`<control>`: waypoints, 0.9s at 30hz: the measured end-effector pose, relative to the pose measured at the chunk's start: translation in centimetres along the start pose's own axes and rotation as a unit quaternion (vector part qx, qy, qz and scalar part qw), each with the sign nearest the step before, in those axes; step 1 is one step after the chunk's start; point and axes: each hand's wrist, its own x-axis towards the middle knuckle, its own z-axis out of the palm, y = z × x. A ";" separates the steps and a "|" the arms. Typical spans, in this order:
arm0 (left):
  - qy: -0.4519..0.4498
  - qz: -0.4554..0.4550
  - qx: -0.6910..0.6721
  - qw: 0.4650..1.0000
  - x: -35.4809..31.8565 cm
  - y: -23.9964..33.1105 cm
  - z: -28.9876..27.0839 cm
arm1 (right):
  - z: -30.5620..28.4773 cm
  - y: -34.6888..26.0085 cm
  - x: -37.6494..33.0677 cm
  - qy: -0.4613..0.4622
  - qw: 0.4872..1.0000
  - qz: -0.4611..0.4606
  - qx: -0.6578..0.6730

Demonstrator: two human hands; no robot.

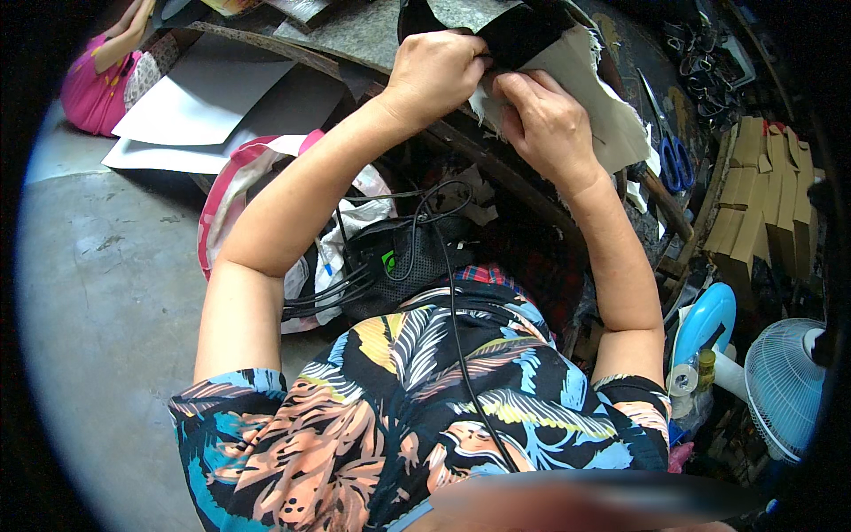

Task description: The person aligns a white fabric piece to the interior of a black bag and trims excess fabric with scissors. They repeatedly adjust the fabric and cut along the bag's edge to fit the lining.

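At the top centre, a piece of black sheet material with a frayed off-white cloth side [603, 111] is held over the edge of a worktable. My left hand [436, 74] is closed, its fingers pinching the black part [523, 37]. Close beside it, my right hand [551, 126] is also closed, with bent fingers gripping the off-white side near its ragged edge. The fingertips of both hands are partly hidden. A pair of scissors with blue handles [676, 165] lies to the right of my right hand, blades pointing away.
White sheets [191, 106] lie at the upper left, near a person in pink [93, 89]. A pink-and-white bag [239, 191] and black cables [417, 222] sit below my left arm. Cardboard pieces [753, 191] and a blue fan [784, 386] stand at the right.
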 end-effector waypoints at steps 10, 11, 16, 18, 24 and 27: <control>-0.118 -0.035 -0.084 0.989 0.1 -0.2 -2.5 | -0.1 0.3 0.1 0.009 0.999 -0.053 0.005; -0.135 -0.034 -0.083 0.987 0.2 -0.3 -2.5 | -0.1 -0.1 0.1 0.007 0.997 -0.069 -0.016; -0.130 0.001 -0.084 0.988 0.0 -0.3 -2.3 | -0.4 -2.4 -0.4 -0.052 0.989 -0.135 0.000; -0.113 0.038 -0.097 0.988 -0.7 -0.1 -2.3 | -1.0 -2.6 -0.4 -0.074 0.987 -0.125 0.066; -0.097 0.183 0.032 0.978 -2.8 0.9 -2.1 | -8.2 0.6 -2.8 -0.049 0.992 0.029 0.115; -0.113 0.194 0.038 0.974 -2.4 0.5 -2.0 | -12.6 5.2 -5.4 0.050 0.950 0.297 0.077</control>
